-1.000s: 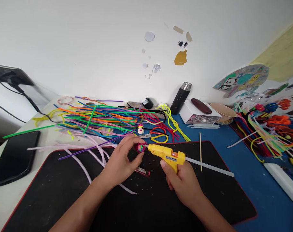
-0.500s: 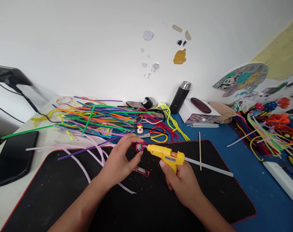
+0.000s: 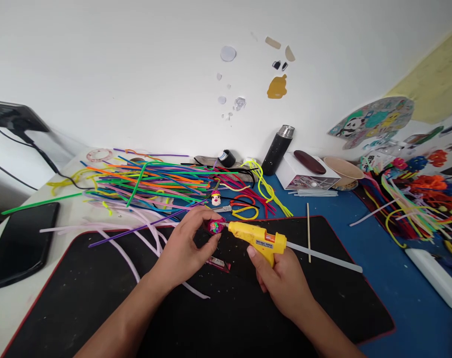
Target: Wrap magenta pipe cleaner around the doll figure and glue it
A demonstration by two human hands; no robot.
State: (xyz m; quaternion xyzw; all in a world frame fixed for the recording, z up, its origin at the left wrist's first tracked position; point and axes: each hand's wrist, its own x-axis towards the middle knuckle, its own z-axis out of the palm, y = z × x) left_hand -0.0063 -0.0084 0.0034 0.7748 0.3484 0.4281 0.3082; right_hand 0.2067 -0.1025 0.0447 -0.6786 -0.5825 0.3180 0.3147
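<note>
My left hand [image 3: 186, 248] pinches a small pink coil of pipe cleaners [image 3: 215, 227] with mixed colours at its centre. My right hand [image 3: 281, 281] grips the handle of a yellow glue gun [image 3: 258, 237], a finger on the trigger. The gun's nozzle touches the coil's right side. A clear glue stick [image 3: 324, 258] juts from the back of the gun. Both hands hover over a black mat [image 3: 99, 293].
A heap of coloured pipe cleaners [image 3: 151, 186] lies behind the mat, with scissors [image 3: 244, 208] and a small figure [image 3: 216, 198]. A black flask [image 3: 278, 150], a white box [image 3: 308, 176], a wooden stick [image 3: 308, 238] and a phone [image 3: 20, 243] are around. More pipe-cleaner work [image 3: 415, 199] is at right.
</note>
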